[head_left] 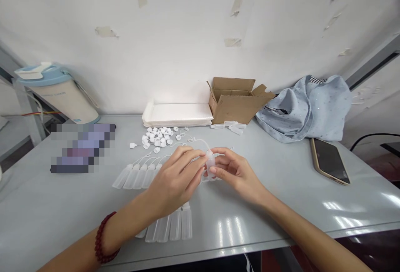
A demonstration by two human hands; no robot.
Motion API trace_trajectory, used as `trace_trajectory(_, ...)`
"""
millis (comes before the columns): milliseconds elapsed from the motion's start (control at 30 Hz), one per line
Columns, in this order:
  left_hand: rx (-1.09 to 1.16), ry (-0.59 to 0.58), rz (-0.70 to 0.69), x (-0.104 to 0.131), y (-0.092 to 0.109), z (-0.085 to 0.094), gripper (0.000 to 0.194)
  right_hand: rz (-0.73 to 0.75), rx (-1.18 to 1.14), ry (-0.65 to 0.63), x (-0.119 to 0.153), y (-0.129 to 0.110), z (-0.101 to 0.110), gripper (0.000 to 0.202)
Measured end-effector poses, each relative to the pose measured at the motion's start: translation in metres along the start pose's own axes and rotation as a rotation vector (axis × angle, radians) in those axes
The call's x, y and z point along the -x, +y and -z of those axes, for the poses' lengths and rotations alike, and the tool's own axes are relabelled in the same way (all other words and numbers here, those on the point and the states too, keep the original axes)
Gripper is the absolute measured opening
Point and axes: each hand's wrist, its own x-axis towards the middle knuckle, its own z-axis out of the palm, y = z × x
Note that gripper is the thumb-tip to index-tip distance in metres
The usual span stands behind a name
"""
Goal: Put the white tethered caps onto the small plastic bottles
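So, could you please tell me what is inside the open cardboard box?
The cardboard box stands with its flaps open, but only its brown inner flaps show. Its front wall hides anything lying inside.

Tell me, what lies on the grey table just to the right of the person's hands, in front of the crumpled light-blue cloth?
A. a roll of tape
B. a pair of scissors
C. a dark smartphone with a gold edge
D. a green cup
C: a dark smartphone with a gold edge lies flat on the grey table, just in front of the crumpled light-blue cloth.
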Motion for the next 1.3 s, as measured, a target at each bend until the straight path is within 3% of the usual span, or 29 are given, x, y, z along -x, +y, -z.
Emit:
trace_trajectory(300,0.113,0.039,0.108,-0.002,0.004,0.000,0.029,-0.034,-0.135,-0.067,0.001,-0.001,-0.001,0.032)
trace_trajectory(733,0.124,-0.010,0.134,-0.002,0.006,0.003,0.026,-0.028,-0.173,-0.097,0.001,-0.003,-0.001,0.035)
trace_trajectory(867,0.145,0.002,0.163,-0.002,0.008,0.004,0.027,-0.027,-0.223,-0.112,0.001,-0.004,0.000,0.028)
trace_trajectory(1167,0.115,-0.078,0.043,-0.001,0.007,0.002,0.046,-0.093,-0.428,-0.279,-0.002,0.001,0.009,0.031)
trace_trajectory(1300,0.081,-0.081,0.004,0.000,0.009,0.003,0.044,-0.113,-0.470,-0.319,-0.003,0.000,0.008,0.032)
